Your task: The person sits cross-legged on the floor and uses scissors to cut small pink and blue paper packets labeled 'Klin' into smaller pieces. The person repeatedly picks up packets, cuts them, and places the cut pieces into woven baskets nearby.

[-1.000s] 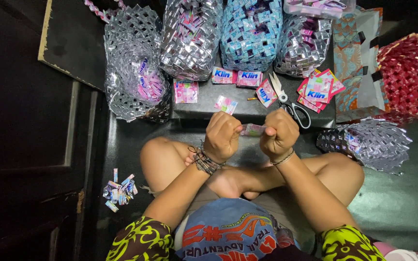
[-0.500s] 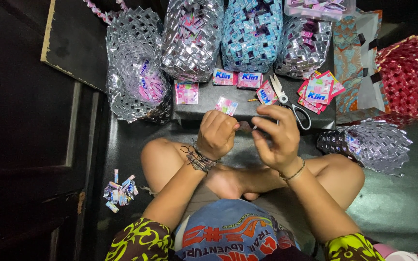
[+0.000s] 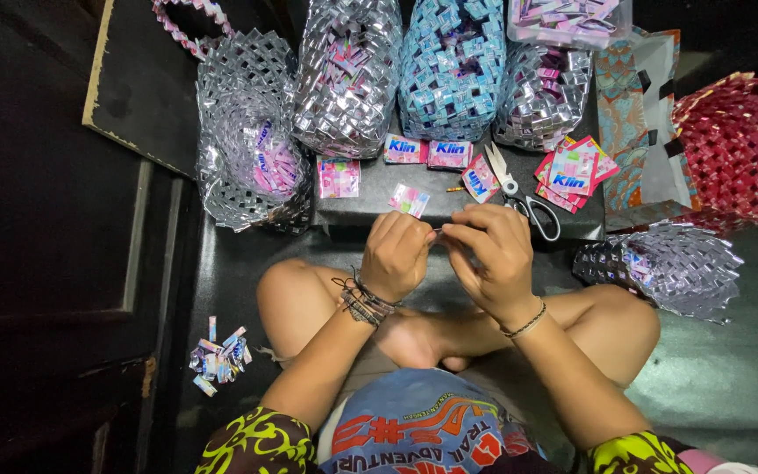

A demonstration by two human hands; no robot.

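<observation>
My left hand (image 3: 396, 253) and my right hand (image 3: 491, 253) meet in front of me above my crossed legs, fingertips pinching a small folded wrapper strip (image 3: 436, 233) between them. Most of the strip is hidden by my fingers. Just beyond my hands, on a low dark board (image 3: 370, 206), lie a small folded pink wrapper (image 3: 410, 199), flat pink sachet wrappers (image 3: 338, 177), and scissors (image 3: 519, 195) with dark handles.
Several woven wrapper baskets stand behind the board: silver ones (image 3: 247, 132) (image 3: 348, 75), a blue one (image 3: 454, 66), a red one (image 3: 734, 149) at right. A stack of pink wrappers (image 3: 572, 171) lies right of the scissors. Folded scraps (image 3: 219, 358) litter the floor left.
My hands have shifted slightly and drawn closer together, the right hand turning over the strip. The view has tilted a little; the things on the board have not moved.
</observation>
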